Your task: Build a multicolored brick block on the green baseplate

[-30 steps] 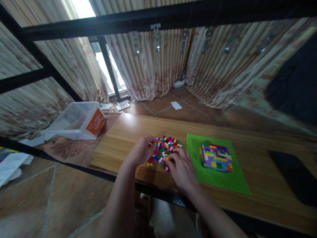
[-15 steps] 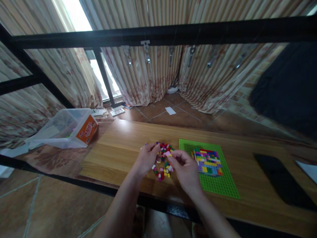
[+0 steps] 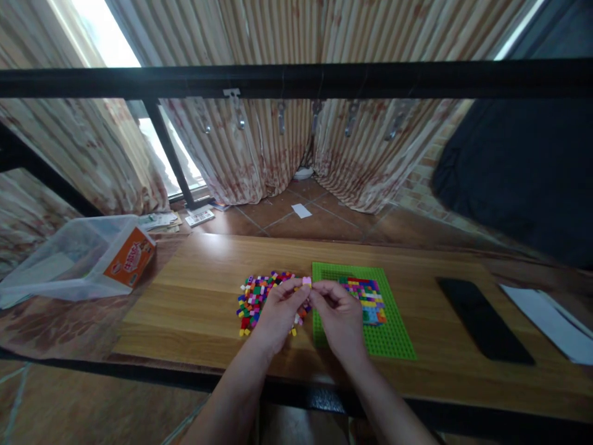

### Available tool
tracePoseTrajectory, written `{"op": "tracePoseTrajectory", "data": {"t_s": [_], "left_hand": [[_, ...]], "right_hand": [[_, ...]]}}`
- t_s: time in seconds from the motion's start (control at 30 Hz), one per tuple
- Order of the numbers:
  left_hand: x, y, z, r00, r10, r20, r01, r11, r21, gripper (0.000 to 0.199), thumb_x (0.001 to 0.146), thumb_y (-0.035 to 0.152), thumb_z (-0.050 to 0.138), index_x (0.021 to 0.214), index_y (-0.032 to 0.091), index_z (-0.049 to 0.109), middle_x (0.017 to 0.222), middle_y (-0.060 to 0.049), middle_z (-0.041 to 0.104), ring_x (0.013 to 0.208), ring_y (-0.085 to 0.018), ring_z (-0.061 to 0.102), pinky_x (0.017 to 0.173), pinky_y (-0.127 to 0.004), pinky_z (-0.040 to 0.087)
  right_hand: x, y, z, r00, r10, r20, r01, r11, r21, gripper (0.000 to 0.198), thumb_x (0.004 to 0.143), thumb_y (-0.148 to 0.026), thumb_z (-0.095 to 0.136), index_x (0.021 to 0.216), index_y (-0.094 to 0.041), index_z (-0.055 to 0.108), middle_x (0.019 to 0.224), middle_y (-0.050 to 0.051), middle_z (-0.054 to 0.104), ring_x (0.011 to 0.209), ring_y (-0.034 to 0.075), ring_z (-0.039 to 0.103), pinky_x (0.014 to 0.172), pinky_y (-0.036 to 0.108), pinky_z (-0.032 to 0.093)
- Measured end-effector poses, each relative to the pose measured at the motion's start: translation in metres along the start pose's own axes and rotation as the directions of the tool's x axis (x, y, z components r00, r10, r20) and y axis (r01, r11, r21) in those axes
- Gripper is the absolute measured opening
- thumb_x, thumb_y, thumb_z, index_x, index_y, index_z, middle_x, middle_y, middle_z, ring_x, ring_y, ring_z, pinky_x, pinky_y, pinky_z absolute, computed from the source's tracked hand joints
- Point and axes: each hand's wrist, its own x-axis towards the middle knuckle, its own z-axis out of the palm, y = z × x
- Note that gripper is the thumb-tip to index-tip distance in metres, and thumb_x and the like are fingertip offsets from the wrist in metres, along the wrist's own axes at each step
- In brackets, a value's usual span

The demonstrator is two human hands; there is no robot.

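Fingers closed on both sides: I've got the left hand (image 3: 281, 310) and right hand (image 3: 341, 316) meeting tip to tip on one pink toy brick (image 3: 306, 281). Thumb and index pinch each side; can't make out if a second piece is tucked under it. Brick looks held up off the counter (image 3: 180, 303), in line with the baseplate's left edge.

Pose: forearms come in from the bottom of my head feed and converge. Left wrist angles right, right wrist angles left, backs of both hands up, remaining right fingers curled under.

Loose brick pile (image 3: 256, 293), mixed colours, lies left of and partly behind the left hand. Green studded baseplate (image 3: 393, 339) sits behind and right of the right hand, which hides part of it and of the multicolour brick block (image 3: 373, 300) on it.

Further right: flat black slab (image 3: 484, 320), then white paper (image 3: 540, 318). Far left, off the counter: clear plastic bin (image 3: 69, 247), orange label facing the counter. Black metal bar (image 3: 296, 81) crosses up top, striped curtains (image 3: 273, 154) behind.
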Motion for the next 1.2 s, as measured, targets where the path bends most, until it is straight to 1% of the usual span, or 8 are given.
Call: {"op": "tracePoseTrajectory", "data": {"t_s": [0.13,0.27,0.47,0.67,0.83,0.93,1.03,1.2], "left_hand": [[-0.001,0.006,-0.001,0.987,0.131,0.090,-0.146,0.971,0.190,0.033,0.079,0.046,0.067,0.087,0.015,0.069,0.065,0.002,0.056,0.057,-0.009,0.048,0.051,-0.020,0.039],[-0.005,0.012,0.000,0.956,0.207,0.208,-0.275,0.880,0.387,0.027,0.086,0.040,0.059,0.087,0.015,0.070,0.073,-0.001,0.061,0.067,-0.012,0.052,0.060,-0.022,0.042],[-0.008,0.010,0.006,0.924,0.297,0.241,-0.381,0.752,0.537,0.024,0.091,0.033,0.053,0.088,0.016,0.069,0.073,-0.002,0.060,0.071,-0.014,0.053,0.062,-0.023,0.041],[-0.008,0.011,0.007,0.897,0.325,0.300,-0.441,0.692,0.571,0.024,0.093,0.033,0.052,0.083,0.017,0.067,0.073,-0.002,0.059,0.070,-0.014,0.053,0.063,-0.023,0.042],[-0.006,0.012,0.009,0.905,0.317,0.282,-0.424,0.718,0.552,0.024,0.092,0.035,0.052,0.080,0.017,0.064,0.067,0.001,0.055,0.064,-0.012,0.049,0.060,-0.023,0.040],[-0.002,0.011,0.009,0.926,0.303,0.224,-0.376,0.763,0.525,0.028,0.091,0.039,0.052,0.076,0.017,0.061,0.063,0.003,0.049,0.060,-0.011,0.044,0.057,-0.022,0.037],[0.002,0.010,0.006,0.947,0.273,0.171,-0.322,0.818,0.478,0.032,0.089,0.043,0.053,0.072,0.017,0.058,0.061,0.004,0.047,0.057,-0.010,0.041,0.054,-0.021,0.034],[0.006,0.005,0.002,0.972,0.210,0.101,-0.233,0.877,0.420,0.033,0.086,0.046,0.054,0.071,0.017,0.056,0.060,0.004,0.047,0.052,-0.009,0.041,0.050,-0.021,0.032]], "right_hand": [[0.004,-0.005,-0.013,0.991,-0.135,0.009,0.134,0.964,-0.228,0.016,0.083,-0.033,0.065,0.092,-0.023,0.072,0.088,0.003,0.071,0.081,0.017,0.064,0.073,0.030,0.050],[0.008,-0.009,-0.022,0.985,-0.149,0.086,0.167,0.950,-0.263,0.016,0.084,-0.035,0.064,0.085,-0.023,0.073,0.083,0.003,0.070,0.080,0.017,0.062,0.074,0.030,0.047],[0.009,-0.013,-0.026,0.999,0.007,0.041,-0.001,0.988,-0.157,0.017,0.077,-0.037,0.068,0.073,-0.021,0.072,0.067,-0.001,0.066,0.064,0.014,0.056,0.063,0.028,0.043],[0.007,-0.015,-0.026,0.992,0.126,0.018,-0.127,0.991,0.036,0.023,0.071,-0.042,0.072,0.064,-0.020,0.070,0.050,-0.005,0.051,0.050,0.010,0.041,0.051,0.025,0.032],[0.008,-0.021,-0.041,0.992,0.120,-0.039,-0.119,0.993,0.025,0.017,0.071,-0.039,0.074,0.073,-0.022,0.075,0.056,-0.003,0.058,0.053,0.010,0.047,0.053,0.026,0.037],[0.014,-0.031,-0.069,0.992,-0.022,-0.123,0.010,0.995,-0.097,0.012,0.072,-0.036,0.075,0.075,-0.024,0.076,0.078,0.001,0.070,0.072,0.015,0.060,0.067,0.030,0.048],[0.021,-0.036,-0.103,0.954,-0.211,-0.215,0.162,0.961,-0.225,0.009,0.069,-0.035,0.077,0.071,-0.026,0.075,0.083,0.002,0.069,0.083,0.019,0.063,0.077,0.036,0.051],[0.024,-0.020,-0.130,0.986,-0.150,-0.075,0.107,0.908,-0.404,0.019,0.070,-0.043,0.076,0.079,-0.026,0.077,0.102,0.006,0.066,0.102,0.024,0.060,0.090,0.045,0.048]]}}
